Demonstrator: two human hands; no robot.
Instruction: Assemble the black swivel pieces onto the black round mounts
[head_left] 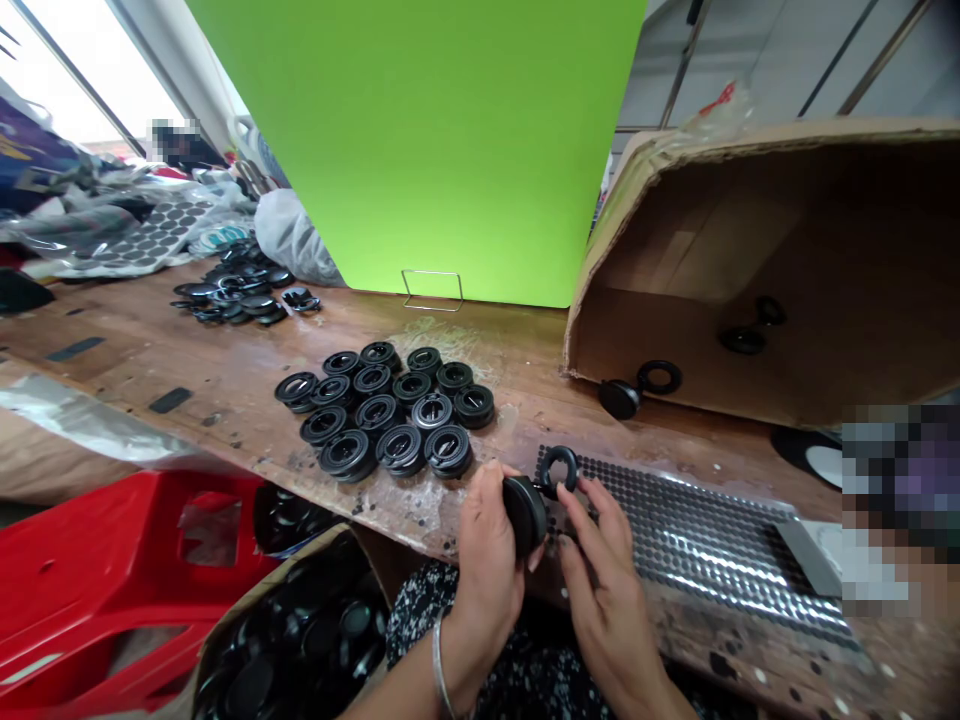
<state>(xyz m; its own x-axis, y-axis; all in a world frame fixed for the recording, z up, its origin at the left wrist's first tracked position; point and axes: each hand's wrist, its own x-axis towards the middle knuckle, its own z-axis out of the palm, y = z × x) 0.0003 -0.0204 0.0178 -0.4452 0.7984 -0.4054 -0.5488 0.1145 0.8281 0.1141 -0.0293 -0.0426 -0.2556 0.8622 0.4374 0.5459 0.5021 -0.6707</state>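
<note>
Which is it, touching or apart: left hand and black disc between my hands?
Touching: head view shows the left hand gripping the black disc, no gap.

Discs (400,449) on table (225,400), box (611,250) right, board (442,140) behind

no legible text, red mark (724,99) on clear plastic (739,112), too blurred to read
</note>
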